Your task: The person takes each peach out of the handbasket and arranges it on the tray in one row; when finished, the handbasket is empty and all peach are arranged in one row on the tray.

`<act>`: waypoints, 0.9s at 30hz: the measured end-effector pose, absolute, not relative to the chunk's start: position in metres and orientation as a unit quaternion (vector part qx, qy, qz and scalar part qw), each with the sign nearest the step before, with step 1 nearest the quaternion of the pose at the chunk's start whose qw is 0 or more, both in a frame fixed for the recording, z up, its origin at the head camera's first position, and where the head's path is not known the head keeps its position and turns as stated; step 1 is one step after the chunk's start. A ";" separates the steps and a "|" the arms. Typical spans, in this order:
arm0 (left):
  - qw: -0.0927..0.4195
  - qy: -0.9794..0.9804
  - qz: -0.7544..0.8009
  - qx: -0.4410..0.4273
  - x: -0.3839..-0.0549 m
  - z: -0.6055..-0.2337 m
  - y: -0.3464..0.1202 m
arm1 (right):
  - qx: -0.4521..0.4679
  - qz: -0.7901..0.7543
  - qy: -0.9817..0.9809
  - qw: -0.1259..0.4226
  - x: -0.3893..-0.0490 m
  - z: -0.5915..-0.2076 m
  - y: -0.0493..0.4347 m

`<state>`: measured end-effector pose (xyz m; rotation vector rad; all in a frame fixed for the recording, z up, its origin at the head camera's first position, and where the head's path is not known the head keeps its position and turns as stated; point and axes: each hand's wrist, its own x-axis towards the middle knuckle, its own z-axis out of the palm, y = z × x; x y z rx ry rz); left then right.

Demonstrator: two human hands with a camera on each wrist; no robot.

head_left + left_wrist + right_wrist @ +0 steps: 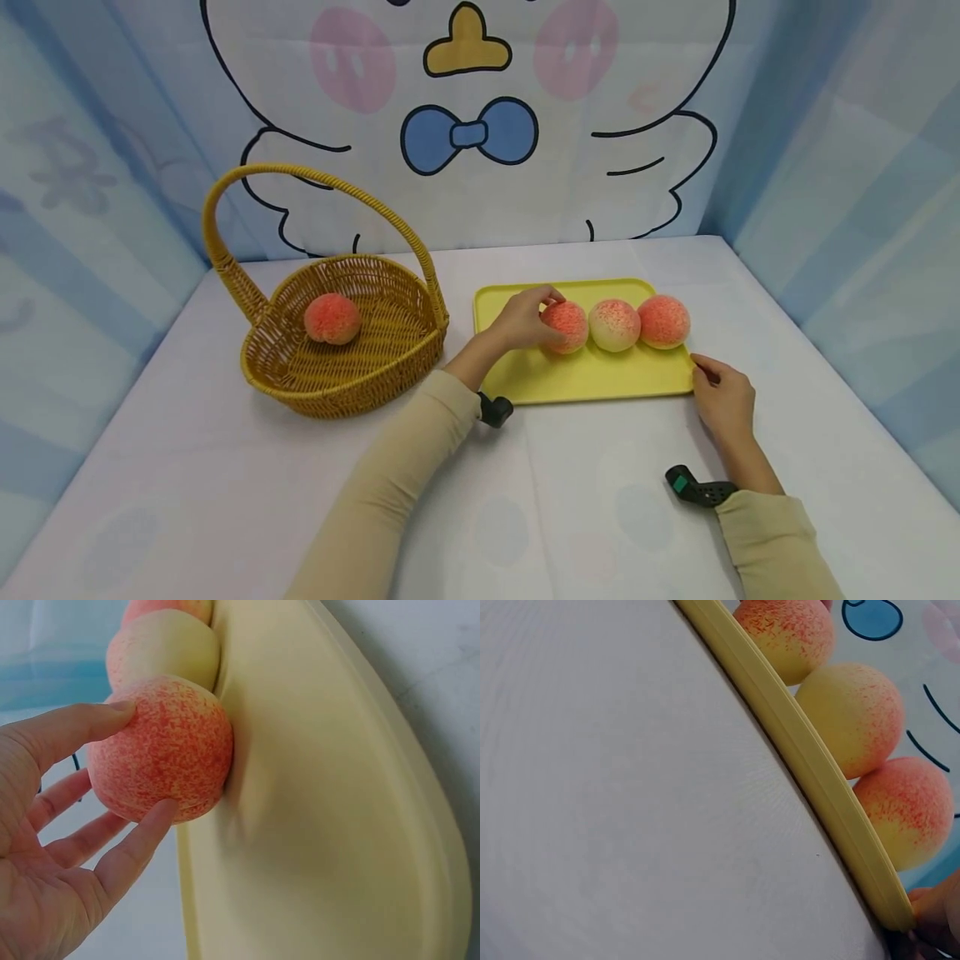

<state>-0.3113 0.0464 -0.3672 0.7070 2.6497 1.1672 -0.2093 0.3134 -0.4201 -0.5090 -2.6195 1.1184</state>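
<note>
My left hand [522,320] holds the leftmost peach [567,327] on the yellow tray [592,380]. In the left wrist view its thumb [82,727] and fingers spread around that red-speckled peach [169,754]. A paler peach [615,326] sits beside it in the middle of the row. The third, redder peach [664,322] lies at the right end. My right hand [726,398] grips the tray's right edge near the front corner. Only part of the right hand [939,915] shows in the right wrist view, at the tray rim [810,765].
A brown wicker basket [341,393] with a tall arched handle [330,179] stands on the left. Another peach [333,319] lies inside it. The white tablecloth [517,517] meets a cartoon-printed curtain [525,204] at the back, with blue curtains at both sides.
</note>
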 end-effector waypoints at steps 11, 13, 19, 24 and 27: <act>0.078 0.878 0.402 0.248 -0.311 -0.374 0.045 | -0.178 0.383 -0.899 0.115 -0.211 -0.420 0.313; 0.074 0.878 0.401 0.251 -0.309 -0.374 0.043 | -0.179 0.383 -0.899 0.114 -0.211 -0.420 0.313; 0.034 0.873 0.395 0.283 -0.293 -0.355 0.021 | -0.178 0.380 -0.901 0.111 -0.211 -0.420 0.310; 0.004 0.868 0.402 0.293 -0.280 -0.327 -0.004 | -0.183 0.375 -0.902 0.109 -0.210 -0.417 0.309; 0.002 0.864 0.413 0.289 -0.274 -0.316 -0.018 | -0.184 0.377 -0.902 0.103 -0.211 -0.417 0.309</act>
